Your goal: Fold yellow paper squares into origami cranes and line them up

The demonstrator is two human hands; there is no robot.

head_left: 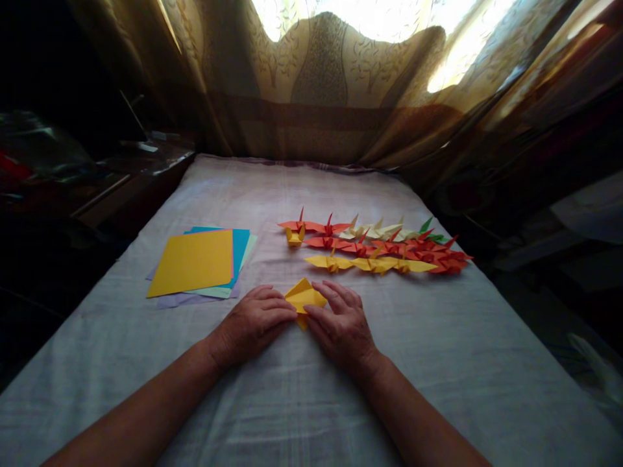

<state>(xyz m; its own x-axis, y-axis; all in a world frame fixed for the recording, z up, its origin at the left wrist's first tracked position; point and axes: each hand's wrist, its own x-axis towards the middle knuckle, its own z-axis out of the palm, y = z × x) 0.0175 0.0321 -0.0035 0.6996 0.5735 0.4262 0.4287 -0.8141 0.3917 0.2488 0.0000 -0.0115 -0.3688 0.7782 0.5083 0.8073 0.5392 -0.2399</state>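
Observation:
Between my hands, on the pale cloth, lies a partly folded yellow origami paper (304,297) with one point facing away from me and another toward me. My left hand (256,321) has its fingers together and presses the paper's left edge with the fingertips. From the other side, my right hand (343,318) holds the right edge between thumb and fingers. Beyond the hands stand rows of folded paper cranes: yellow cranes (374,264) nearest, red cranes (360,246) behind them. A small yellow folded piece (294,237) sits at the left end of the rows.
To the left lies a fanned stack of square paper sheets (195,263), yellow on top, with blue, green and lilac beneath. Cream cranes (377,230) and a green crane (431,232) stand at the back. A patterned curtain (321,78) hangs beyond the cloth-covered surface (272,188).

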